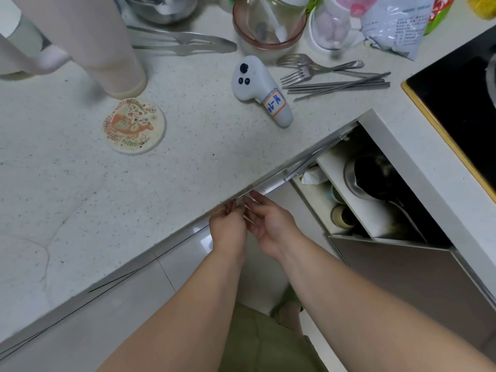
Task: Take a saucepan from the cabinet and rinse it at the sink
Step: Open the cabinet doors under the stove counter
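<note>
A steel saucepan [361,181] with a dark inside sits in the pulled-out cabinet drawer [375,224] at the right, its long handle pointing toward me. Both hands are left of that drawer, under the countertop's front edge. My left hand [228,228] curls its fingers at the metal handle strip [271,185] along the top of the neighbouring cabinet front, fingertips partly hidden under the counter lip. My right hand [269,224] is beside it, palm facing left, with straight fingers touching the same strip. Neither hand touches the saucepan.
On the speckled countertop [188,157] lie a round patterned coaster [134,126], a white handheld controller [261,91], forks and chopsticks [332,79], tongs, glass jars and bags. A black cooktop [456,103] is at the right. Small jars stand in the drawer's left compartment [341,214].
</note>
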